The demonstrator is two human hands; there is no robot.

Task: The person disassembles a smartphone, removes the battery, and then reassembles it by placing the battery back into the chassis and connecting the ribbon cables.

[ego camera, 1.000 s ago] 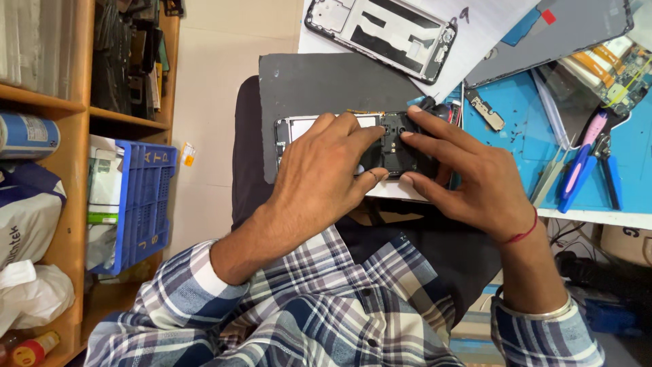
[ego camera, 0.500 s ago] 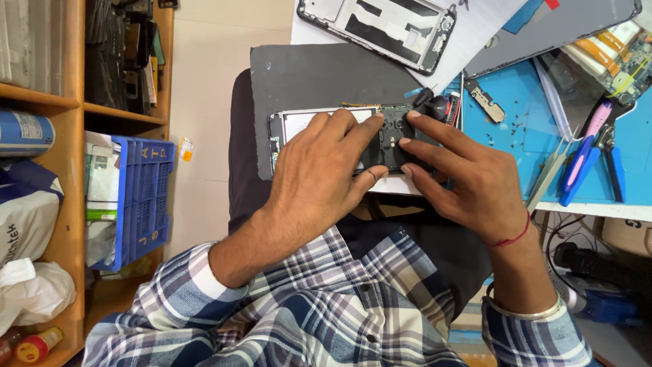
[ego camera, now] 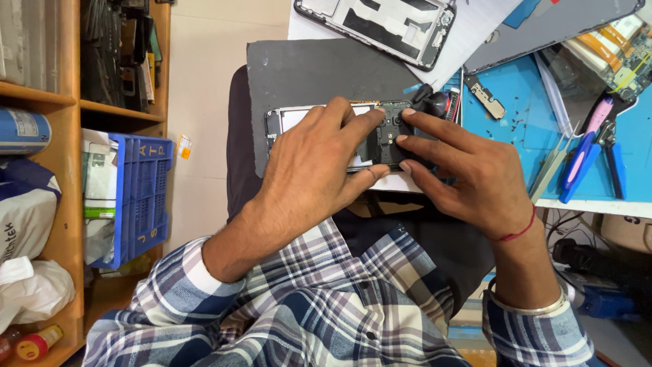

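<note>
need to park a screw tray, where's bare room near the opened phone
Bare: grey mat above the opened phone, left of the phone frame. Crowded: blue mat with screws, tweezers, pliers. Left hand and right hand cover the phone.

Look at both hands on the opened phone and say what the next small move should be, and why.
Probably press the black camera-end cover down flat with the fingertips. Both the left hand and the right hand already pin the opened phone on the grey mat, fingers resting on that cover, and neither holds a tool; the pink-and-blue tools lie aside.
</note>
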